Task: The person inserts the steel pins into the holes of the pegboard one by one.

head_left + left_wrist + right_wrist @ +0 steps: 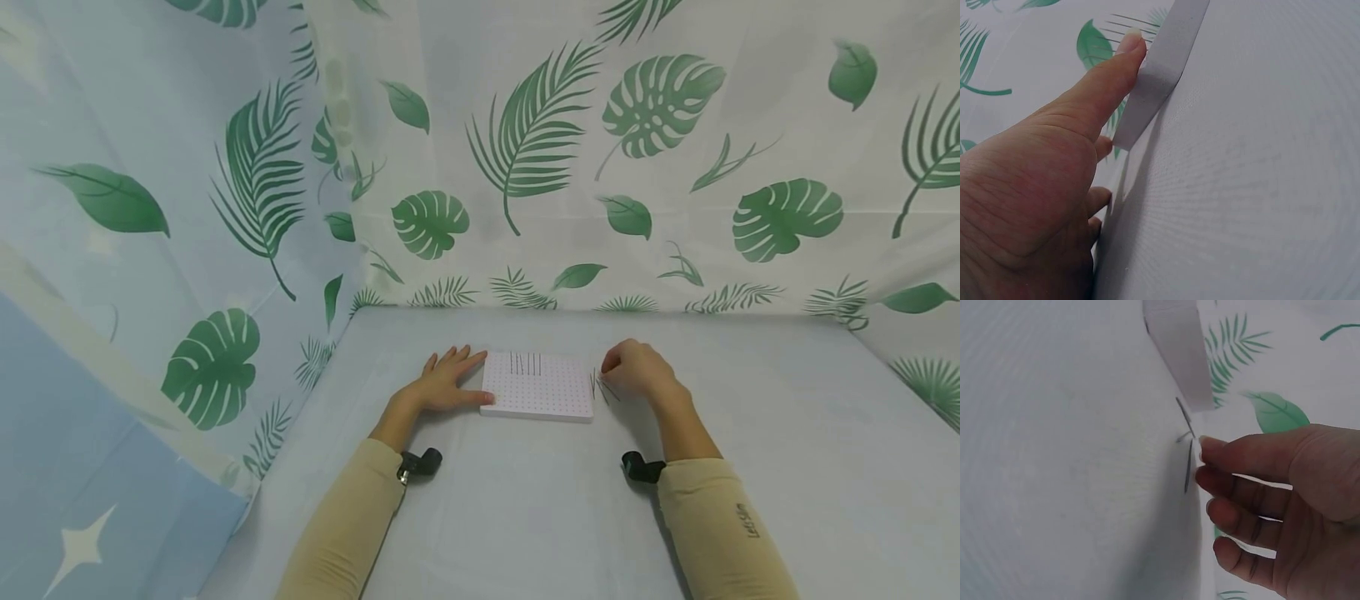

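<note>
A white pegboard (536, 396) with a grid of small holes lies on the table. Several thin dark pins (526, 364) stand in a row near its far edge. My left hand (446, 383) rests spread at the board's left side, its thumb on the near left corner and index finger at the far one. Just right of the board, a few loose pins (607, 388) lie on the cloth. My right hand (637, 367) is over them, thumb and curved index finger right at the pins (1189, 465); I cannot tell whether they pinch one.
A pale cloth (525, 508) covers the table. Behind it hangs a white curtain (540, 250) with green leaves, and another leaf-print curtain (187, 267) borders the left side. A black wrist camera (422, 462) sits on the left forearm, another black camera (641, 468) on the right.
</note>
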Demonstrator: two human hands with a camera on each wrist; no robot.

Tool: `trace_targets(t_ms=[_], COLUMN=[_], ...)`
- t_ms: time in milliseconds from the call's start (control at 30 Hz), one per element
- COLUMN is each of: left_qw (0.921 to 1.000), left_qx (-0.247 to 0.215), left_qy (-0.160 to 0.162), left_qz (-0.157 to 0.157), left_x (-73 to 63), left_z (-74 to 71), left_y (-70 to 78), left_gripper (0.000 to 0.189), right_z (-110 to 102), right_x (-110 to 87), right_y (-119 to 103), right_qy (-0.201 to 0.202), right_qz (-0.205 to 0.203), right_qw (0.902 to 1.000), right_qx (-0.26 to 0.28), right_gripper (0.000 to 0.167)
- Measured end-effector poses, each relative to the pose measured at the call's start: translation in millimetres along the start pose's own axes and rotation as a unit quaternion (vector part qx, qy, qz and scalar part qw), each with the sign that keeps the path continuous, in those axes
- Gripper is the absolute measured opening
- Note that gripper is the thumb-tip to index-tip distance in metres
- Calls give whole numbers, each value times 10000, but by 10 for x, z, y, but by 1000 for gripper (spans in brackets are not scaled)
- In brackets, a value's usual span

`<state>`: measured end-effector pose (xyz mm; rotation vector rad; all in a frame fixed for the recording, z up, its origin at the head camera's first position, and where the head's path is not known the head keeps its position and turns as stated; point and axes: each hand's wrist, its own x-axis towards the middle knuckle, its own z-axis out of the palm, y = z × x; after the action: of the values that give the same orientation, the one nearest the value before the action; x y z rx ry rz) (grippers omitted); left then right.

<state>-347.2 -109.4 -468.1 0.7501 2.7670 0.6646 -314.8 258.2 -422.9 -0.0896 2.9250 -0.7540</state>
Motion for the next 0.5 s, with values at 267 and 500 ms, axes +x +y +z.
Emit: trace_targets(t_ms=[267,500], left_qw=[10000,10000], left_qx=[29,39], left_qy=[-14,-35], left_qz=[-78,-61], left_x=[26,5], left_z=[23,8], left_y=[-20,3], left_gripper=[97,98], right_z=[76,88], right_x=[19,-15], right_y=[9,-75], right_qy=[-41,-44], right_qz=[174,191], right_qw=[9995,9973], right_qx=[-277,-704], right_gripper=[12,17])
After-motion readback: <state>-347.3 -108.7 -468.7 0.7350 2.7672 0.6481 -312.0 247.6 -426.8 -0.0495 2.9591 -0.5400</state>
